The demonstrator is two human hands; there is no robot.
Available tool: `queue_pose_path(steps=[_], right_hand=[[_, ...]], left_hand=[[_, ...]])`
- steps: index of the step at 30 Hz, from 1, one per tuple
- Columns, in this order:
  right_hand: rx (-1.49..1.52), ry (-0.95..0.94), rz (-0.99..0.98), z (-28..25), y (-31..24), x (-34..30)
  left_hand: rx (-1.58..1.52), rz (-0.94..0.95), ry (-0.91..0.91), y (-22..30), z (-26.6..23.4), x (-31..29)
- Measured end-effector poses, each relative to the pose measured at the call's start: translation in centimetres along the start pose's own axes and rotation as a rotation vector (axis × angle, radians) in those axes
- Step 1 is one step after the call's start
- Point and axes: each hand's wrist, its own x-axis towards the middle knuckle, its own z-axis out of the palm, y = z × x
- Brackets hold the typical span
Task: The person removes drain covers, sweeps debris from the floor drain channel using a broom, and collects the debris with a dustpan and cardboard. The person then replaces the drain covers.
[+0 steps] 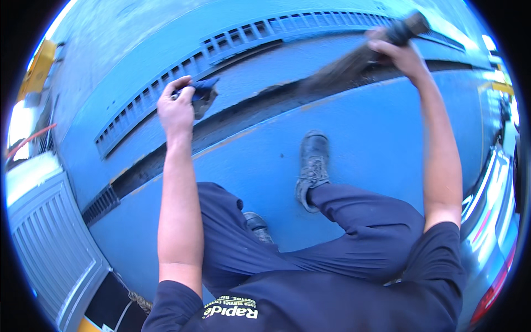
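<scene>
the floor [265, 196] is bright blue throughout. from eight to two o'clock runs a blackish-brown channel [232, 117], its near edge marked with worn yellow; a slotted grate [243, 36], striped in blue-grey and dark gaps, arcs from ten to one. between one and two, a blurred brush-like tool [354, 62] is streaky brown with a black band. between ten and eleven, a small bundle [206, 95] is navy and grey-brown. at six, the shirt [354, 299] is blackish navy with white and yellow printing. at eight, a ribbed panel [55, 232] is grey; at four, a car [487, 243] is silvery with a red lamp [495, 282].
</scene>
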Motion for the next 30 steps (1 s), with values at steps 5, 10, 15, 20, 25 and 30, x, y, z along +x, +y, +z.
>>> queue_pose_path(steps=[5, 10, 15, 20, 25, 30], right_hand=[[0.367, -0.281, -0.138, 11.6, -5.1, 1.2], [0.004, -0.191, 0.024, 13.5, 3.1, 2.2], [0.043, 0.198, 0.275, -0.8, 12.8, 0.5], [-0.404, 0.478, 0.263, -7.6, 13.9, 0.7], [-0.346, 0.325, -0.022, -7.2, 6.3, 1.6], [0.050, -0.088, -0.124, 2.8, -1.4, 0.3]], left_hand=[[0.038, 0.041, -0.043, 0.3, 1.0, 0.1], [0.011, 0.055, -0.027, -0.1, 0.8, 0.2], [0.016, 0.046, -0.009, 0.0, -0.2, -0.1], [0.018, 0.057, -0.012, 0.5, 0.0, 0.0], [0.034, 0.049, -0.025, 0.6, 0.2, -0.3], [0.012, 0.058, -0.063, 1.2, 1.1, -1.0]])
